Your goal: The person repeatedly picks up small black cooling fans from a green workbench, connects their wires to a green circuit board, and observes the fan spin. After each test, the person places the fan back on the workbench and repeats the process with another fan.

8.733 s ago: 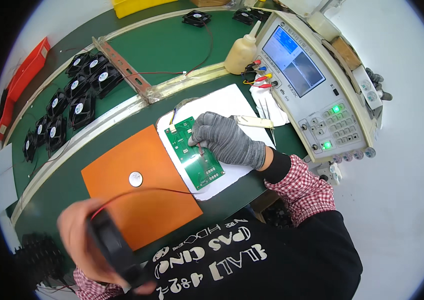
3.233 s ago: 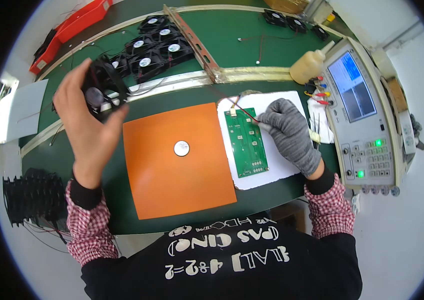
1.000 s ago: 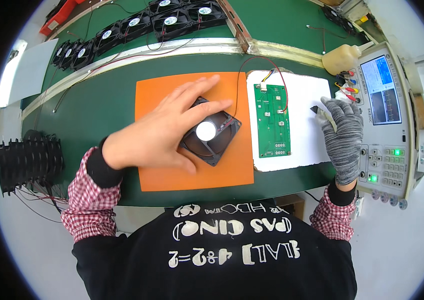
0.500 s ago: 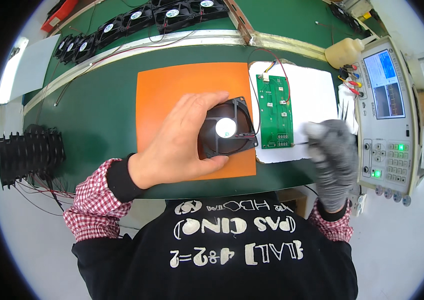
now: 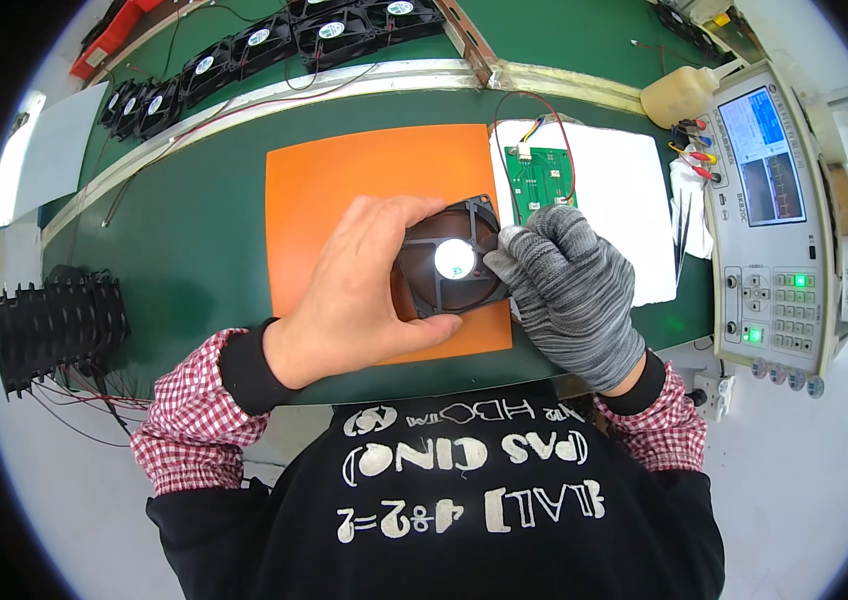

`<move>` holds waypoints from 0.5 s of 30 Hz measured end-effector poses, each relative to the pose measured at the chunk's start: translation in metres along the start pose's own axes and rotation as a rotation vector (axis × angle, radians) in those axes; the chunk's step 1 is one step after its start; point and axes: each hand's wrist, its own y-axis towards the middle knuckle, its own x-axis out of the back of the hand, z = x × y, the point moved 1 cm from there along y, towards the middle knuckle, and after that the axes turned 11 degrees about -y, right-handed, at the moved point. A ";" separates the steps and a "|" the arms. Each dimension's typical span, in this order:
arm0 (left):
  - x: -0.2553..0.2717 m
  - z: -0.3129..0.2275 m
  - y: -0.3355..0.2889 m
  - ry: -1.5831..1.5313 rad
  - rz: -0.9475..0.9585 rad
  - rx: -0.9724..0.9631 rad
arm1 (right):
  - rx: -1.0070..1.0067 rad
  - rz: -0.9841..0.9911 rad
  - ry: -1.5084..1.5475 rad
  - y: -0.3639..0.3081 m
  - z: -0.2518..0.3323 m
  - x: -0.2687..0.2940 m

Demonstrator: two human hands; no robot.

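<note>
- While the bare left hand (image 5: 339, 300) grips the black cooling fan (image 5: 456, 260) from its left side, thumb on near edge, other fingers on far-left edge, the fan sits over the right part of the orange mat (image 5: 344, 180); cannot tell if its underside touches.
- Right hand (image 5: 576, 300), grey knit glove: fingers curled and bunched at the fan's right edge; cannot tell whether they pinch anything, fingertips partly hidden.
- Fan faces up, round white hub label showing.
- Red-and-black lead wire (image 5: 569, 130) loops out on the far side, over the green circuit board (image 5: 542, 180).
- Board lies on the white pad (image 5: 624, 190), right of mat; near part covered by glove.
- Far right: bench tester (image 5: 764, 270), screen on, two green lights lit; clip leads (image 5: 699, 155) on its left face, white cloth (image 5: 689, 205) beside it.
- Cream squeeze bottle (image 5: 679, 97) near tester's far end.
- Far left: group of black fans (image 5: 334, 40) past the pale strip on the green tabletop (image 5: 174, 220).
- Left edge: stack of black fans (image 5: 59, 325), wires hanging.
</note>
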 end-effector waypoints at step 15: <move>-0.001 -0.001 0.000 -0.005 -0.012 -0.042 | -0.191 -0.033 0.816 0.009 -0.009 0.000</move>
